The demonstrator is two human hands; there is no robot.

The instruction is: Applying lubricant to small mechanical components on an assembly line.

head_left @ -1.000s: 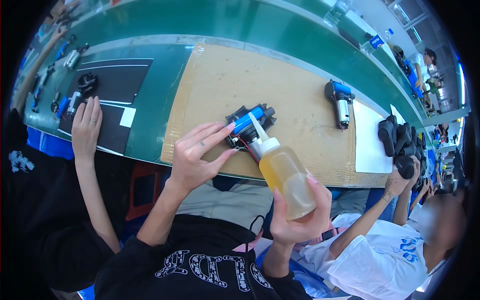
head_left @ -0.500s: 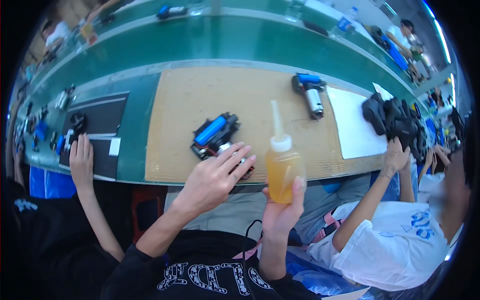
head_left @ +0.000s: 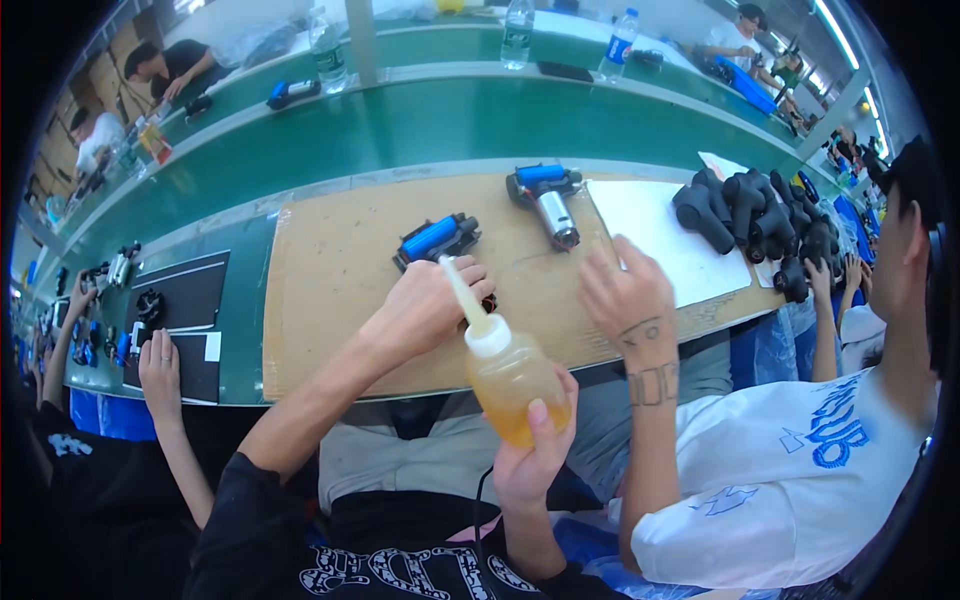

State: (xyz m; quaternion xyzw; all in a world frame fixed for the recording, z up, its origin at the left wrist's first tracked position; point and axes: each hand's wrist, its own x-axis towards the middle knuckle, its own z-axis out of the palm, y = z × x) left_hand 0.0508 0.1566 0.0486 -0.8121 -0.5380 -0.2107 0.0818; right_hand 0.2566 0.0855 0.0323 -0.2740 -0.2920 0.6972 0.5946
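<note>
My right hand is wrapped round a clear squeeze bottle with a white collar and a long pale nozzle. Yellow liquid fills its lower part, and the nozzle tilts up and left toward my other hand. With curled fingers, my left hand grips the near end of a motor assembly, a black frame carrying a blue cylinder. That hand and the nozzle cover much of it. Farther right on the cardboard mat lies a second motor assembly with a blue cylinder and a silver motor.
A co-worker's tattooed hand reaches over the mat's right side. Beyond it are a white sheet and a pile of black housings. At left, another person's hand rests by a black mat. Bottles stand on the far ledge.
The squeeze bottle has tipped from upright toward the left, its nozzle now near my left hand. The co-worker's hand at right has moved from the black housings to over the cardboard. The view has shifted.
</note>
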